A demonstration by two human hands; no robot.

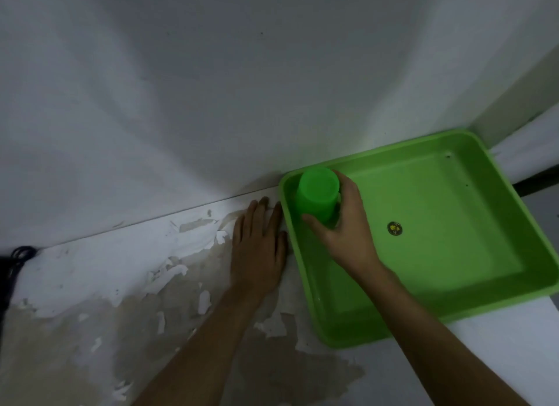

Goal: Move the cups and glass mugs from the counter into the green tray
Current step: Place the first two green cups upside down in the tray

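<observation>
Right hand [348,224] is wrapped around the green cup [317,193], thumb on the near side, fingers curled round the far side, and the cup is upside down, its flat base facing up at us. It sits in the ten o'clock corner of the green tray [453,312], tight to the left wall and the far rim. Whether its mouth is already resting on the tray floor is hard to call from here; it looks very close, if not down.

Here's what matters for the next move: the cup lies at eleven o'clock from the right palm, its long axis standing nearly upright with a slight lean, so letting go should only need the fingers to spread and the hand to draw back toward five o'clock, along the forearm. Any sideways drag risks tipping it against the tray wall.

Left hand [257,248] lies flat on the counter [121,284], fingers straight and pointing to twelve, holding nothing, just beside the tray's left rim. It's the nearer hand to the open counter at nine o'clock, where the peeling surface shows no other cups or glass mugs in view. A dark object [15,263] sits at the far left edge, too cropped to identify.
</observation>
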